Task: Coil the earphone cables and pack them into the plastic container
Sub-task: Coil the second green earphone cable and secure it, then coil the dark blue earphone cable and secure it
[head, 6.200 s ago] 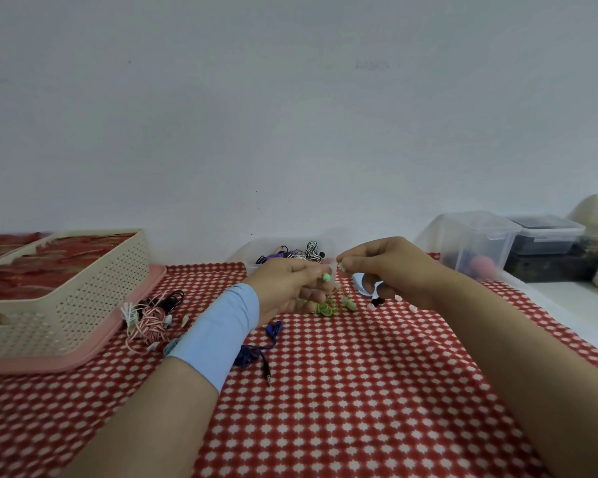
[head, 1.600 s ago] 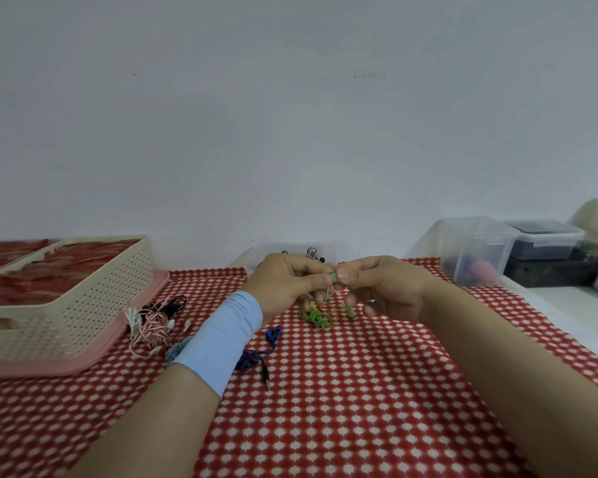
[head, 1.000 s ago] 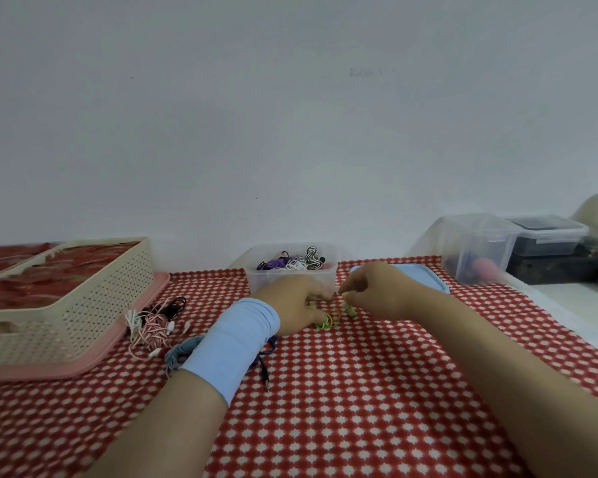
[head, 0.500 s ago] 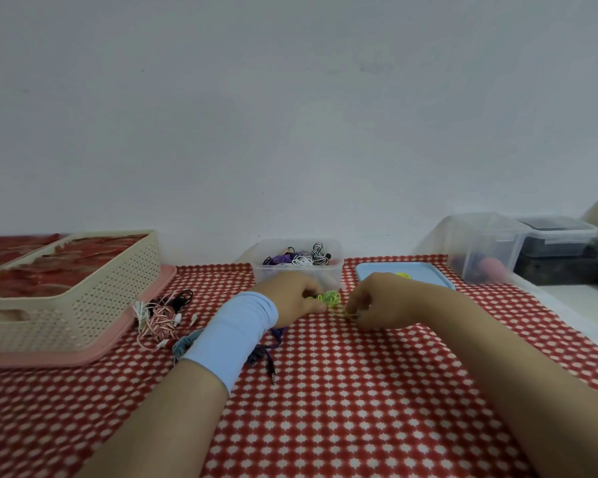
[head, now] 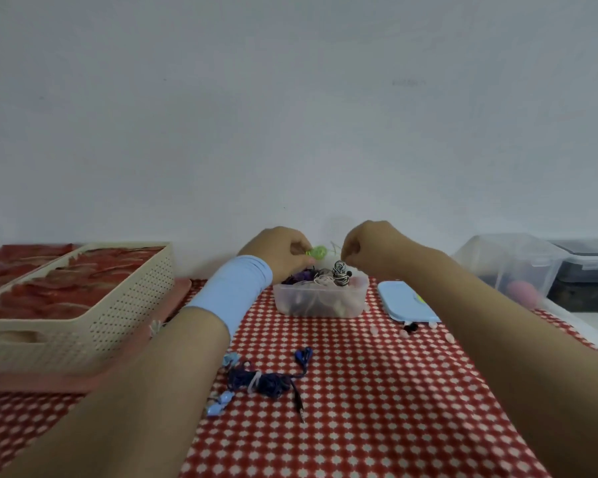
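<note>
Green coil held over the container

The left hand (head: 279,252) pinches the green coil (head: 317,252) just above the container (head: 320,302) at the table's (head: 370,401) far edge. The right hand (head: 372,248) is curled at a loose strand; I cannot tell its grip.

Cream basket (head: 118,305) sits on pink tray (head: 32,383).

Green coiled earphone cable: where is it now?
In the head view, the green coiled earphone cable is mid-frame, pinched by the left hand just above the clear plastic container, with the right hand close beside it.
</note>
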Available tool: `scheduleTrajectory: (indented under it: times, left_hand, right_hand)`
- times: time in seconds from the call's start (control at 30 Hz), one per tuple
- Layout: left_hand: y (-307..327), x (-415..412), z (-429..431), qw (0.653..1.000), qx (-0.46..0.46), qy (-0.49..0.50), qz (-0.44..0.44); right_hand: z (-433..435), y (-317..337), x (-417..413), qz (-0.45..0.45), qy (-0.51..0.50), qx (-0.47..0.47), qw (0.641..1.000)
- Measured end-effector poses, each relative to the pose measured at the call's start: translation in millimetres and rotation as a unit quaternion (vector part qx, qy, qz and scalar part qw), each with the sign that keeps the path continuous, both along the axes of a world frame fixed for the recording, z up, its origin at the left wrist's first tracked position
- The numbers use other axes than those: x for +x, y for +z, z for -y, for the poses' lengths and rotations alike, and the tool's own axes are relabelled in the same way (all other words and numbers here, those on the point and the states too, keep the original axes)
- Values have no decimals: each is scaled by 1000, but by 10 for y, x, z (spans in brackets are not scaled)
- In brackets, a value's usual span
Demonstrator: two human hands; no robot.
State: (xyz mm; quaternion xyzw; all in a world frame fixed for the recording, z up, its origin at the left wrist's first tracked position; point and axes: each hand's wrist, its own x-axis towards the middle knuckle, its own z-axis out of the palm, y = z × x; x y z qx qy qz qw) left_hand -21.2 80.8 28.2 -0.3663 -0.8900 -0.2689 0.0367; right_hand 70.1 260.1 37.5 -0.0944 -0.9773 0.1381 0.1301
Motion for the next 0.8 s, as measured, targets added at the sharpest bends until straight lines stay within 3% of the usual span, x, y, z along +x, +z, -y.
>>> scheduleTrajectory:
  times: [0.1, 0.17, 0.3, 0.37, 0.53, 0.7, 0.8]
  left_hand:
    - [-137, -132, -48, 998, -67, -13, 18]
    - [-215, -222, -58, 997, -67, -35, 28]
    - [-248, -303, -46, 998, -15, -59, 27]
    - [-262, -312, -46, 997, -32, -65, 3]
    - [-244, -246, 25, 994, -85, -67, 14]
    - [-110, -67, 370, 999, -22, -37, 7]
    - [-81, 91, 609, 999, -28, -36, 26]
  right_hand:
    - [22, -56, -181, 127, 12, 66, 990]
    - [15, -60, -231, 163, 19, 74, 984]
    - [32, -30, -228, 102, 23, 48, 993]
    - [93, -70, -223, 58, 28, 18, 998]
    - [230, -231, -229, 107, 33, 61, 992]
    - [408, -100, -84, -19, 38, 46, 998]
    - [679, -59, 88, 39, 106, -10, 994]
